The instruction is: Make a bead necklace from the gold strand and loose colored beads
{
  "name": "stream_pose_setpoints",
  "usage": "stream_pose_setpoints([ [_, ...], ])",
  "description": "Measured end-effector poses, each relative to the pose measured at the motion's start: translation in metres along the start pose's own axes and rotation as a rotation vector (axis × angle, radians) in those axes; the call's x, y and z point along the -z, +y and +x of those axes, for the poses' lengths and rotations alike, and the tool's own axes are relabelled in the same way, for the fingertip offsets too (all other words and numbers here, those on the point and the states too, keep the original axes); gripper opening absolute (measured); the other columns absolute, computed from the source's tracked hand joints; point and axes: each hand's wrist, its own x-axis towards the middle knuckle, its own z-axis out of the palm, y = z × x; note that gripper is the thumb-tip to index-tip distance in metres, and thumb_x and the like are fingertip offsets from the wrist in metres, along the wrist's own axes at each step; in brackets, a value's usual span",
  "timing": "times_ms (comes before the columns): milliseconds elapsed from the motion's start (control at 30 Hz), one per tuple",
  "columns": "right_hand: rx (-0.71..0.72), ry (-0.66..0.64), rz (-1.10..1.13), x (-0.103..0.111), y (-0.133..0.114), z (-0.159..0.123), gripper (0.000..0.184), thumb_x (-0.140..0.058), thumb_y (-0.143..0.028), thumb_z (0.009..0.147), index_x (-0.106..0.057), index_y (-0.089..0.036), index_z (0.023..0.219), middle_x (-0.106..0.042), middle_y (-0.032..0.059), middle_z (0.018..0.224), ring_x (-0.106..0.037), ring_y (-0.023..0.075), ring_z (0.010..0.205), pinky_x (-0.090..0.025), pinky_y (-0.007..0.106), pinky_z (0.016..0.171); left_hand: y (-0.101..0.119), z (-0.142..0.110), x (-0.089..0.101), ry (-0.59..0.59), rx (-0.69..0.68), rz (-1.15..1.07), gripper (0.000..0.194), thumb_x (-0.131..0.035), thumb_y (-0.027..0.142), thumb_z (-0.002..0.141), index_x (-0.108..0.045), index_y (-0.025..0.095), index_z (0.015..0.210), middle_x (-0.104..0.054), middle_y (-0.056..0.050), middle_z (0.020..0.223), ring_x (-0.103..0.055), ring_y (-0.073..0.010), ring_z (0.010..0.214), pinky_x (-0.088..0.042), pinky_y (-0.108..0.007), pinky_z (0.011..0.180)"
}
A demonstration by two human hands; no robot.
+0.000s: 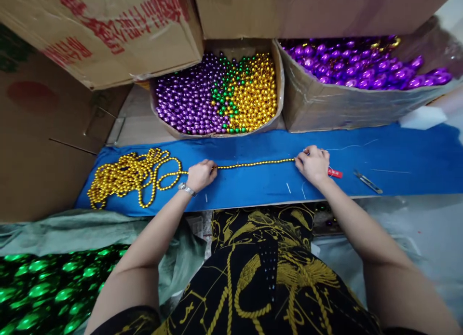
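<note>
A strand of gold beads [255,164] runs nearly straight between my two hands, just over the blue cloth [249,188]. My left hand [201,175], with a watch on its wrist, is closed on the strand. To its left, the rest of the gold beads lies in a loose, looped heap. My right hand [313,164] pinches the strand's right end. Thin white thread trails from around these fingers toward the right. A red tag [334,173] lies on the cloth beside my right hand, partly behind the wrist.
A cutter knife [368,182] rests to the right. Behind the cloth stand a carton [173,130] of purple, green and gold beads and another carton [325,106] of larger purple beads. A big carton [119,36] overhangs the back left. Large green beads [54,287] fill a sack, lower left.
</note>
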Motion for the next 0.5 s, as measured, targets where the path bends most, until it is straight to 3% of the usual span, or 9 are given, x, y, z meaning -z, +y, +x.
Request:
stream_pose_setpoints([
  [167, -0.117, -0.086, 0.139, 0.026, 0.027, 0.016, 0.028, -0.057, -0.042, 0.089, -0.072, -0.027, 0.108, -0.061, 0.0085, 0.113, -0.056, 0.0204, 0.085, -0.040, 0.034, 0.072, 0.001, -0.002, -0.009, 0.015, -0.008, -0.097, 0.024, -0.046, 0.035, 0.094, -0.065, 0.021, 0.099, -0.068, -0.005, 0.103, -0.065, -0.0193, 0.088, -0.036, -0.027, 0.061],
  [267, -0.236, 0.007, 0.129, 0.050, 0.031, 0.029, 0.039, -0.047, -0.042, 0.095, -0.065, -0.023, 0.123, -0.058, 0.0162, 0.121, -0.056, 0.0260, 0.092, -0.039, 0.039, 0.073, 0.000, -0.002, -0.015, 0.042, -0.012, -0.158, 0.022, -0.046, 0.034, 0.094, -0.064, 0.021, 0.096, -0.067, -0.004, 0.100, -0.064, -0.0183, 0.087, -0.036, -0.027, 0.061],
  [367, -0.156, 0.085, 0.083, 0.058, -0.002, 0.034, 0.042, -0.041, -0.036, 0.098, -0.061, -0.017, 0.130, -0.053, 0.0206, 0.127, -0.054, 0.0315, 0.105, -0.038, 0.046, 0.083, -0.001, -0.003, -0.020, 0.062, -0.010, -0.201, 0.021, -0.047, 0.033, 0.094, -0.064, 0.021, 0.095, -0.067, -0.004, 0.099, -0.063, -0.0173, 0.084, -0.036, -0.027, 0.062],
  [500, 0.212, -0.112, 0.206, 0.035, -0.083, 0.030, 0.033, -0.047, -0.044, 0.097, -0.066, -0.032, 0.120, -0.063, 0.0048, 0.115, -0.058, 0.0208, 0.101, -0.043, 0.031, 0.080, 0.000, -0.003, -0.022, 0.066, 0.004, -0.233, 0.020, -0.047, 0.032, 0.093, -0.063, 0.021, 0.094, -0.067, -0.003, 0.099, -0.063, -0.0166, 0.082, -0.036, -0.027, 0.061],
])
